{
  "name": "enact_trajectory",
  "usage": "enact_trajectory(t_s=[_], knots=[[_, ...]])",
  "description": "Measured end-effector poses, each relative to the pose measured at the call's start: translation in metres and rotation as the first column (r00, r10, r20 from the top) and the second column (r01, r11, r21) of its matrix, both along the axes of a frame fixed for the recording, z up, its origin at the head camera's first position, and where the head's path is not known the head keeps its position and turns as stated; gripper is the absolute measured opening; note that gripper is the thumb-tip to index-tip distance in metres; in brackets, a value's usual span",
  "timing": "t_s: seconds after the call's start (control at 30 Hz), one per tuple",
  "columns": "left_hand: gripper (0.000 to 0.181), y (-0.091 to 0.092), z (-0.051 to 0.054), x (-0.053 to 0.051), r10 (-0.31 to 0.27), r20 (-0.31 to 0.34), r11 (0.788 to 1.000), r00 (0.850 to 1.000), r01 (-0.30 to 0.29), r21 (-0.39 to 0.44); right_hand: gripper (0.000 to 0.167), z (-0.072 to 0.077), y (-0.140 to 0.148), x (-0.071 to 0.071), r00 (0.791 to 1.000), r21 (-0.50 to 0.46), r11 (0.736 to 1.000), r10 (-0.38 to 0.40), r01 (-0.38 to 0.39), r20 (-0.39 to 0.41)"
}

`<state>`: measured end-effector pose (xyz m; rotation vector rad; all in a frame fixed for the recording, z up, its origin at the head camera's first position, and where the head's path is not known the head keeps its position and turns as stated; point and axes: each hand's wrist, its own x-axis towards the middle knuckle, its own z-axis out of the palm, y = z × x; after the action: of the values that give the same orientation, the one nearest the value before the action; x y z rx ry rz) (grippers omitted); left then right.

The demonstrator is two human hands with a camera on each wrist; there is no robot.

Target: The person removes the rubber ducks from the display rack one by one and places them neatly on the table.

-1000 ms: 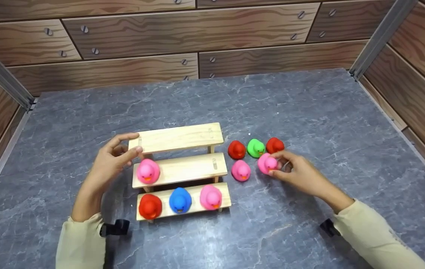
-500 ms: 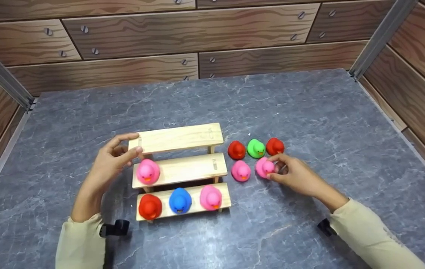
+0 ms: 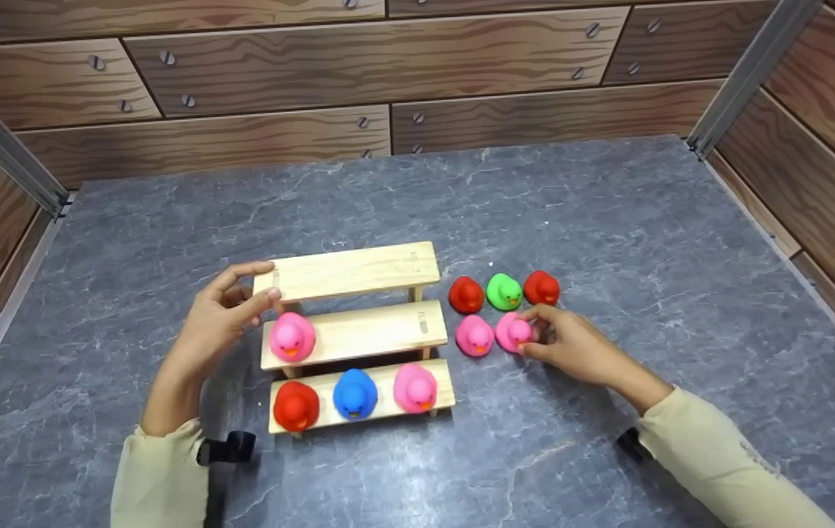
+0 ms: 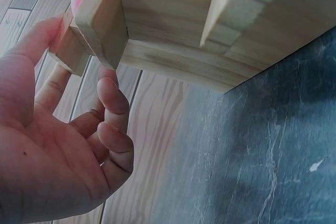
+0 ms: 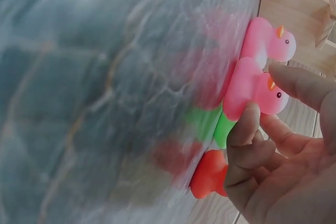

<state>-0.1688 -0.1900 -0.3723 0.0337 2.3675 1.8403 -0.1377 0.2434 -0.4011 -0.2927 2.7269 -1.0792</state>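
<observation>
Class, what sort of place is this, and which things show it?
Probably an enclosed work booth: wood-patterned panels run along the back and sides, metal posts stand at the far corners, and a grey marbled surface lies between them.

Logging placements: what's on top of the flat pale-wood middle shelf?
One round-bodied pink toy duck stands at the left end of the middle shelf; the shelf surface beneath the duck is hidden.

Your grey bench (image 3: 571, 198) carries stepped wooden shelves (image 3: 355, 270) and, beside them, two red ducks (image 3: 466, 294), two pink ducks (image 3: 474, 335) and a green duck (image 3: 503, 292).
</observation>
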Motion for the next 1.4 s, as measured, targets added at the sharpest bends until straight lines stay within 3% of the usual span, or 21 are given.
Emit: enact_trajectory(t_s=[0.63, 0.83, 1.1, 1.4], knots=[[0.043, 0.000, 0.000, -0.001, -0.002, -0.010, 1.000, 1.000, 0.002, 0.002, 0.037, 0.000, -0.002, -0.003, 1.000, 0.017, 1.000, 0.014, -0.014, -0.006], [0.045, 0.000, 0.000, -0.001, -0.003, -0.015, 1.000, 1.000, 0.003, -0.004, 0.044, 0.000, -0.001, 0.000, 1.000, -0.056, 0.998, 0.003, -0.004, -0.024], [0.045, 0.001, 0.000, 0.000, -0.001, -0.002, 1.000, 1.000, 0.001, 0.015, 0.043, 0.010, -0.006, 0.008, 0.999, -0.127, 0.991, -0.039, 0.035, -0.030], [0.046, 0.001, -0.001, -0.001, -0.004, 0.001, 1.000, 1.000, 0.004, 0.004, 0.043, 0.024, -0.029, 0.015, 0.998, -0.268, 0.963, -0.002, -0.015, -0.063]])
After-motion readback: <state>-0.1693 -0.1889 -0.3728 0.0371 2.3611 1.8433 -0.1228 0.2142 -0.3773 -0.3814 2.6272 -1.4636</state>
